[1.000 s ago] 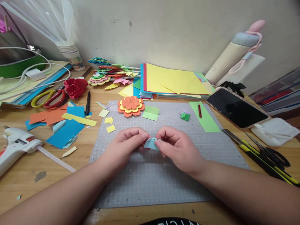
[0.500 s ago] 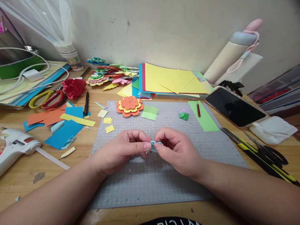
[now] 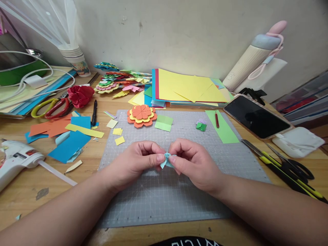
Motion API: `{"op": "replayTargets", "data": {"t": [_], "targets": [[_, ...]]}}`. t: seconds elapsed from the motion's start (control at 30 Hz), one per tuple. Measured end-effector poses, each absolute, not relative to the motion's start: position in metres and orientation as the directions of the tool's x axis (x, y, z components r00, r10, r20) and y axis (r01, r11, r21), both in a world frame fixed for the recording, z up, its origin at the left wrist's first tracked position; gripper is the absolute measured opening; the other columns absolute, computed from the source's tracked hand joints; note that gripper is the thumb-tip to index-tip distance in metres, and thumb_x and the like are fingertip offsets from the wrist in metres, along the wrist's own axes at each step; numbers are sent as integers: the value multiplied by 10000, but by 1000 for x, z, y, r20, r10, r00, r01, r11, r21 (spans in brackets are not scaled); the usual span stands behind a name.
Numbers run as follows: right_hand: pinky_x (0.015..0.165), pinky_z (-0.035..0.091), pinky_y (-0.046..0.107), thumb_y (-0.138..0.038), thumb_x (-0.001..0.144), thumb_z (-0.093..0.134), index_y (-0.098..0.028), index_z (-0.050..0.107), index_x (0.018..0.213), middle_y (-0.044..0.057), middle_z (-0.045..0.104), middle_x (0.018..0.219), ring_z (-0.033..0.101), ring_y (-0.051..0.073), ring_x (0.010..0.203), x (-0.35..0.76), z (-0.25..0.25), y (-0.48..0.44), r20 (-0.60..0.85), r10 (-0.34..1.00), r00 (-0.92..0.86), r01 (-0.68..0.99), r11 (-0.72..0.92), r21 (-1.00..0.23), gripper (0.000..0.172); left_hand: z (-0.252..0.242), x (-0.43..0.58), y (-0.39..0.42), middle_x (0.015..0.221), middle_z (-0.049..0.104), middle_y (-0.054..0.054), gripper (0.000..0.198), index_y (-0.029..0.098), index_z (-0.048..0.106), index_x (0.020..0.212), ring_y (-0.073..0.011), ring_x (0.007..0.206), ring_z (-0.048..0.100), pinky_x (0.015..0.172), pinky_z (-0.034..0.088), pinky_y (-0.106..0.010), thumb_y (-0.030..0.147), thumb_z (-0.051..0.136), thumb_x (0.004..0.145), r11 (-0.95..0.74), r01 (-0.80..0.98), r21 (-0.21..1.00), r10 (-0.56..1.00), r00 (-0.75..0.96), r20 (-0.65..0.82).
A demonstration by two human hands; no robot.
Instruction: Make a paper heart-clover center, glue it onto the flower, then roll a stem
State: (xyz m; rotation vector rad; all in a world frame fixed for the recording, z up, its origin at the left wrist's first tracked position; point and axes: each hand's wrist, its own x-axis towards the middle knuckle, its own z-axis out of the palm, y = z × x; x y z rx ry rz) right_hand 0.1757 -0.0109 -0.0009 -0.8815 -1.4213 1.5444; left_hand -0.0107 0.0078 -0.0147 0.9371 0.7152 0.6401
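Between my two hands is a small folded piece of light blue paper [image 3: 167,161], held just above the grey cutting mat [image 3: 164,198]. My left hand [image 3: 143,159] pinches its left side between thumb and fingers. On the other side, my right hand [image 3: 191,162] grips it with thumb and forefinger. The fingertips cover much of the paper, so its full shape is hidden. Beyond my hands on the mat lie an orange and yellow paper flower [image 3: 141,116], a creased light green square [image 3: 164,123] and a small green and purple paper piece [image 3: 201,125].
At left are a white glue gun [image 3: 19,159], blue paper scraps [image 3: 70,147], a black pen [image 3: 94,112] and red-and-yellow-handled scissors [image 3: 57,106]. Stacked yellow paper [image 3: 189,85] lies at the back. To the right are a phone [image 3: 257,116], a utility knife [image 3: 276,167] and black scissors [image 3: 298,167].
The light blue paper has turned slightly between my fingers, and more of its lower part now shows. Both hands keep their pinch in nearly the same place.
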Motion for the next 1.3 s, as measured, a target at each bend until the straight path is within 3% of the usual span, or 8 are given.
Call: {"op": "replayTargets", "data": {"t": [0.47, 0.77, 1.07, 1.3], "targets": [[458, 336, 211, -390, 824, 665, -178, 550, 785, -42, 542, 656, 452, 68, 504, 173, -1, -9, -95, 881, -463, -168, -192, -967, 244, -10, -6, 7, 645, 602, 8, 267, 164, 615, 664, -121, 642, 516, 658, 379, -269, 378, 740, 762, 410, -178, 895, 841, 454, -295], [478, 338, 227, -340, 877, 583, -184, 532, 714, -38, 529, 640, 445, 73, 511, 176, -3, -8, -87, 918, -386, -72, -124, -990, 232, -7, -4, 6, 655, 604, 12, 235, 169, 576, 694, -113, 638, 517, 639, 375, -249, 337, 720, 774, 419, -227, 879, 835, 477, -274], [492, 337, 229, -370, 856, 619, -186, 510, 666, -56, 472, 560, 417, 78, 506, 177, -2, -8, -86, 901, -426, -95, -139, -986, 287, -8, -7, 7, 655, 604, 12, 192, 164, 597, 692, -113, 638, 515, 650, 379, -257, 294, 690, 797, 347, -98, 933, 802, 546, -241], [498, 400, 219, -354, 838, 641, -184, 566, 810, -21, 563, 692, 471, 85, 552, 173, -4, -9, -104, 887, -450, -124, -178, -976, 188, -9, -4, 5, 653, 570, 31, 218, 174, 547, 677, -106, 643, 502, 640, 364, -251, 287, 667, 819, 295, -180, 938, 875, 446, -190]]}}
